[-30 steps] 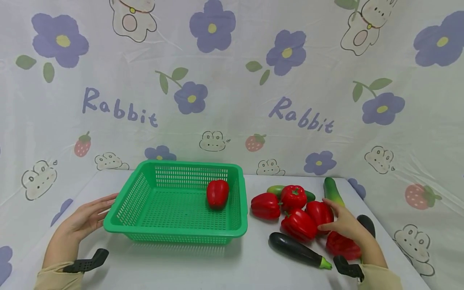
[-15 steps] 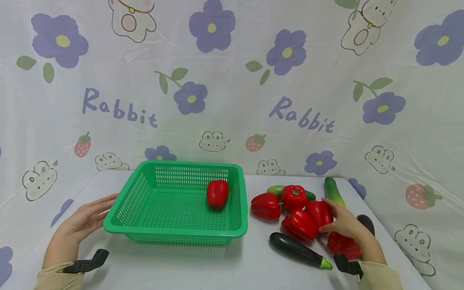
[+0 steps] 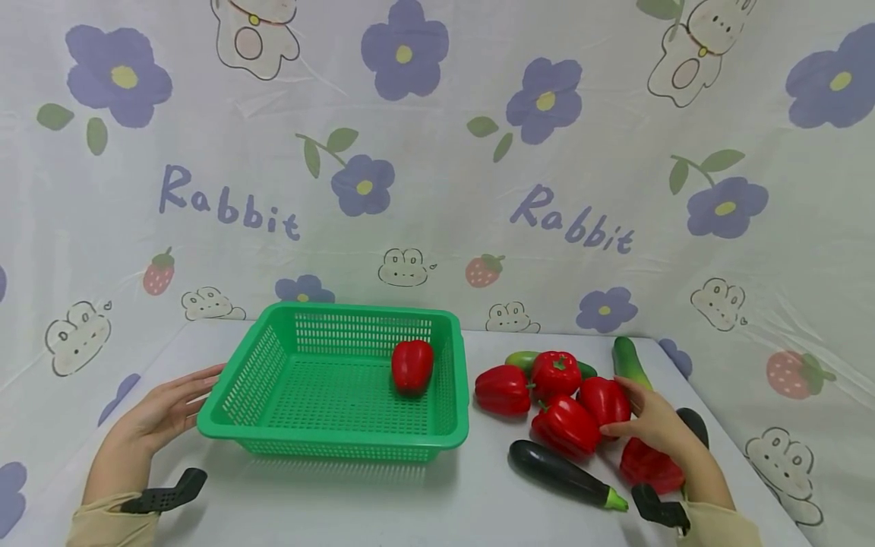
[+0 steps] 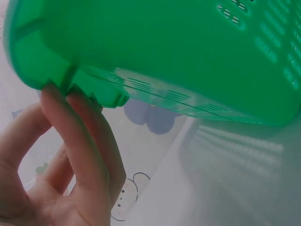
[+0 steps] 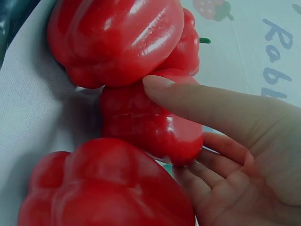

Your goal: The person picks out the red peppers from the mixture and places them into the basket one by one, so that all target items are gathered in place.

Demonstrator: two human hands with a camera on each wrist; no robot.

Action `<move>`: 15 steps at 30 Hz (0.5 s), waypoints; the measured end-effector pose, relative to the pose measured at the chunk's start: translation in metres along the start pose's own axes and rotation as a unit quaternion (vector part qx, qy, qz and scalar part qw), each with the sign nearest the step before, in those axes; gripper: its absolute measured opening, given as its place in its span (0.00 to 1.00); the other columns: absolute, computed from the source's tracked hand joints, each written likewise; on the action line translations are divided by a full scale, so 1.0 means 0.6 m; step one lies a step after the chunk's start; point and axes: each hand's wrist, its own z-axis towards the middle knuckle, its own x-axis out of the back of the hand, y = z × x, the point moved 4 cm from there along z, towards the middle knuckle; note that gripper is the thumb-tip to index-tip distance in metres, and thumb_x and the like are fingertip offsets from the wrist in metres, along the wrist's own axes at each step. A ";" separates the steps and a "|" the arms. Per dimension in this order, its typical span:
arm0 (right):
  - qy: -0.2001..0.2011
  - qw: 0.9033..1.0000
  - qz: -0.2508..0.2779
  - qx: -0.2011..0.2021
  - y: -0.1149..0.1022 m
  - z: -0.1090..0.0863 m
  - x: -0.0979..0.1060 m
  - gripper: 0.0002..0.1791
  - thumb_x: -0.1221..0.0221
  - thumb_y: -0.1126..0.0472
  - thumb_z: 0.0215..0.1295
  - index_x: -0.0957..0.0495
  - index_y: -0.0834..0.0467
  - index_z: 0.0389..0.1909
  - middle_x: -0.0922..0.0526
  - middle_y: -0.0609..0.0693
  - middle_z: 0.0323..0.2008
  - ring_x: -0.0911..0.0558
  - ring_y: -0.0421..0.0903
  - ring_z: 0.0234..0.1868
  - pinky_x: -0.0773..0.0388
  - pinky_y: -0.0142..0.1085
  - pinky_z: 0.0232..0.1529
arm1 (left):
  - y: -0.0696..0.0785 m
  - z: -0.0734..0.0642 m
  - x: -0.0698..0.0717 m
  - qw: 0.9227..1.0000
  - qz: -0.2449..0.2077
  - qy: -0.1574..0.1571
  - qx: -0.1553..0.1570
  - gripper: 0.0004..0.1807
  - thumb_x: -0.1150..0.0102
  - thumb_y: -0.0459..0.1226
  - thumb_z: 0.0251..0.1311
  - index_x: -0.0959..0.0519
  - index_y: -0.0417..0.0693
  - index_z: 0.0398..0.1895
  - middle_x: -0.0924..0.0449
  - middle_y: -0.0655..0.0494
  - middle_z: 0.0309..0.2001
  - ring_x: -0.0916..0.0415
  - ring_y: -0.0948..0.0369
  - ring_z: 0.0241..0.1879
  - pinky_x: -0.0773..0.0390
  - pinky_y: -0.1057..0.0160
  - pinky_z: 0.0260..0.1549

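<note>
A green plastic basket [image 3: 328,437] stands on the white table, with one red bell pepper [image 3: 412,366] inside near its right wall. My left hand [image 3: 160,414] is at the basket's left side, its loosely bent fingertips touching the outside under the rim [image 4: 56,70]. On the right, my right hand [image 3: 652,418] holds another red bell pepper [image 3: 604,401]. In the right wrist view the thumb [image 5: 188,99] lies over this pepper [image 5: 150,120], while the other fingers reach round its far side and are partly hidden. The pepper rests among the others.
Around the right hand lie more red bell peppers [image 3: 566,427], a dark eggplant [image 3: 563,475] in front, and a green cucumber [image 3: 627,361] behind. Another dark vegetable [image 3: 693,425] is partly hidden by the right forearm. A patterned cloth [image 3: 437,228] hangs behind the table [image 3: 328,505].
The view has shifted very slightly. Both hands keep their places, the left at the basket and the right around the bell pepper.
</note>
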 end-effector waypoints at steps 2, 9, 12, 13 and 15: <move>0.002 1.000 0.007 -0.001 0.000 -0.001 0.000 0.55 0.29 0.57 0.53 0.53 0.70 0.74 0.43 0.75 0.69 0.42 0.75 0.69 0.32 0.61 0.63 | 0.000 -0.001 -0.001 1.000 0.002 -0.003 0.000 0.17 0.54 0.38 0.74 0.16 0.70 0.46 0.17 0.77 0.47 0.20 0.71 0.47 0.18 0.66 0.46; 0.024 0.999 0.023 0.006 -0.010 -0.004 0.005 0.55 0.29 0.57 0.54 0.54 0.69 0.74 0.45 0.75 0.70 0.43 0.75 0.70 0.34 0.62 0.63 | 0.002 -0.004 -0.006 1.000 0.000 -0.028 -0.010 0.18 0.56 0.37 0.75 0.17 0.70 0.46 0.17 0.76 0.48 0.20 0.73 0.49 0.19 0.67 0.47; 0.035 0.999 0.025 0.008 -0.014 -0.004 0.007 0.56 0.29 0.56 0.54 0.55 0.68 0.75 0.46 0.75 0.71 0.43 0.75 0.70 0.33 0.62 0.63 | 0.002 -0.005 -0.007 1.000 -0.003 -0.029 -0.011 0.18 0.56 0.37 0.75 0.16 0.69 0.46 0.17 0.75 0.48 0.20 0.72 0.48 0.19 0.66 0.47; 0.039 0.999 0.025 0.008 -0.015 -0.004 0.008 0.56 0.29 0.57 0.54 0.55 0.68 0.75 0.46 0.75 0.71 0.43 0.75 0.70 0.33 0.62 0.62 | 0.002 -0.005 -0.006 1.000 -0.001 -0.026 -0.011 0.18 0.56 0.37 0.75 0.16 0.69 0.46 0.17 0.76 0.47 0.20 0.72 0.48 0.19 0.66 0.46; 0.045 0.999 0.026 0.010 -0.017 -0.004 0.009 0.56 0.29 0.57 0.54 0.55 0.67 0.75 0.47 0.74 0.71 0.43 0.75 0.70 0.32 0.62 0.61 | 0.002 -0.005 -0.006 1.000 0.002 -0.019 -0.009 0.17 0.55 0.38 0.75 0.16 0.70 0.45 0.17 0.76 0.47 0.20 0.72 0.48 0.18 0.66 0.46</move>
